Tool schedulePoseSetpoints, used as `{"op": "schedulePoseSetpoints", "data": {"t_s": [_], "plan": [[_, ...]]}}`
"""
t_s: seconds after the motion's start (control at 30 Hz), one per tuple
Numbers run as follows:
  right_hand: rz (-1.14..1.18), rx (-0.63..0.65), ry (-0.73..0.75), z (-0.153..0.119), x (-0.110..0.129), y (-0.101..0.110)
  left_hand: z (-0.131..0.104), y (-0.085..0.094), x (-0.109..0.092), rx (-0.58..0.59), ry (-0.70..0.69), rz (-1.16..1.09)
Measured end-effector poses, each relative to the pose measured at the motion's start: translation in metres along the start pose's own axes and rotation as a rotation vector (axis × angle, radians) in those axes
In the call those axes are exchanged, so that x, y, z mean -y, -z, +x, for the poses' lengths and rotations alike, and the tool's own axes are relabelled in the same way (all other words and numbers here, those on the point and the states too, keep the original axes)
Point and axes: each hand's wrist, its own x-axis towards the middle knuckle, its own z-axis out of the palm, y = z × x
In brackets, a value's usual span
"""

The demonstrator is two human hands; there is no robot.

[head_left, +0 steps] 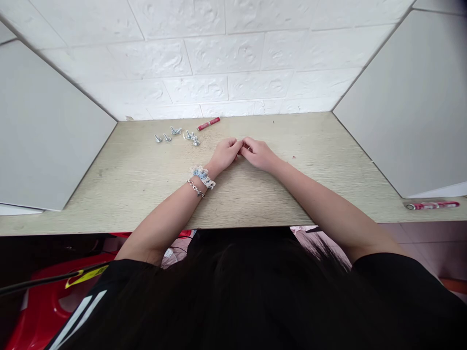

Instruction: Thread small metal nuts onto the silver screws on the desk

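Note:
My left hand (225, 153) and my right hand (257, 153) rest on the pale wooden desk (146, 184), fingertips meeting at the middle. Both are curled closed around something too small to make out between the fingertips. A blue scrunchie and a chain bracelet sit on my left wrist. Several small metal bolts (177, 135) lie in a loose row on the desk, to the left of and beyond my left hand. A red pen-like stick (208, 123) lies just behind them near the wall.
Grey side panels (44, 141) close in the desk on the left and right, with a white brick wall at the back. A second red-and-silver stick (432, 205) lies at the desk's right front corner. A red object (40, 301) sits below the desk's front edge.

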Motion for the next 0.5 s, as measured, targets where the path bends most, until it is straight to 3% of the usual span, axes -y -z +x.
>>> {"op": "schedulePoseSetpoints", "data": {"t_s": [0.5], "plan": [[-0.011, 0.000, 0.003, 0.0001, -0.0006, 0.0000, 0.0009, 0.0002, 0.0012, 0.018, -0.028, 0.031]]}}
